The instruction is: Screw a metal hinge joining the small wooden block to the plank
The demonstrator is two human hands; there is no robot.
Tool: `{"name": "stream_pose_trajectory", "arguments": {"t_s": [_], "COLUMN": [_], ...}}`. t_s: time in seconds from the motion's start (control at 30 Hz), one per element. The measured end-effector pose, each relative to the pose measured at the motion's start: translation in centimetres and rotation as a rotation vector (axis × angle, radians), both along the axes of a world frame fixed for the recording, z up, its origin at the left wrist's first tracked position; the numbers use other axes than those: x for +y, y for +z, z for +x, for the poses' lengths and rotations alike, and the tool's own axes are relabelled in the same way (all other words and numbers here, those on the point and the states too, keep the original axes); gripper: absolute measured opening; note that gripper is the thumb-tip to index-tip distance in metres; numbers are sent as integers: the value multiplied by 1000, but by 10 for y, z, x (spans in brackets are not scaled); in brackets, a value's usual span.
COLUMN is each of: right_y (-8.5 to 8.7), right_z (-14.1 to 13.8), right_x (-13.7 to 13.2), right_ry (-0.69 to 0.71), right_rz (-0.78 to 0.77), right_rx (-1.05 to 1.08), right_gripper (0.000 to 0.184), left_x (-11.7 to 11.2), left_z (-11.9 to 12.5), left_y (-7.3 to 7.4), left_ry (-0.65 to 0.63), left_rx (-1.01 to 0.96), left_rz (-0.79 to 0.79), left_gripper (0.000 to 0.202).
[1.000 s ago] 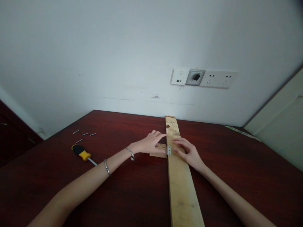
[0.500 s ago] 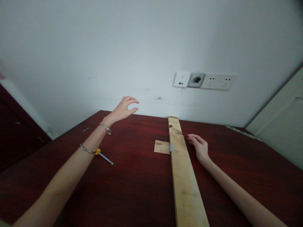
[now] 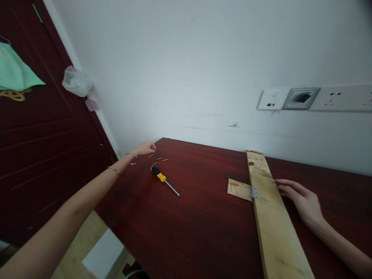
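Observation:
My left hand [image 3: 147,147] reaches over the table's far left corner, fingers curled in; whether anything is between them is hidden. Just beside it lie several small metal screws [image 3: 165,160]. A screwdriver [image 3: 161,177] with a black and yellow handle rests nearer to me, its shaft pointing right. My right hand [image 3: 305,203] lies against the right edge of a long wooden board [image 3: 274,217], fingers extended and apart. On the board's left edge a metal hinge [image 3: 254,192] joins it to a small wooden piece [image 3: 238,188].
The dark red table [image 3: 197,221] meets a white wall with socket plates [image 3: 300,98] at right. To the left stands a dark door [image 3: 43,128], with a white plastic bag [image 3: 77,81] near its frame. A white box [image 3: 103,252] sits on the floor below.
My view has swung left, bringing the door and floor into sight. My left hand has moved to the screws and its fingers have closed. My right hand has come against the board's edge.

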State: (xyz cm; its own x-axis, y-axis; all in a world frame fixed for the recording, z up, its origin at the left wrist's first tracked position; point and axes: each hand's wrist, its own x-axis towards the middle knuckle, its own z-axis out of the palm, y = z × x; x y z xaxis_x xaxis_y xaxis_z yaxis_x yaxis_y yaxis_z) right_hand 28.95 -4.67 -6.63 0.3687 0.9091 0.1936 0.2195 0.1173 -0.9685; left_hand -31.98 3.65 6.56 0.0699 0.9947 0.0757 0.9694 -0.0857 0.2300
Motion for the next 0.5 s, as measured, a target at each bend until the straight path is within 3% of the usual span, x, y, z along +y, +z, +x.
{"name": "stream_pose_trajectory", "arguments": {"t_s": [0.23, 0.5], "right_y": [1, 7], "right_z": [-1, -5], "right_x": [0, -3], "right_ry": [-9, -15], "right_rz": [-5, -62], "right_rx": [1, 33], "right_gripper": [26, 32], "left_x": [-11, 2], "left_z": [-19, -15], "left_y": [-33, -50], "left_ry": [-29, -87], "left_rx": [-20, 21], "left_rz": [-185, -288], "left_gripper": [20, 13]}}
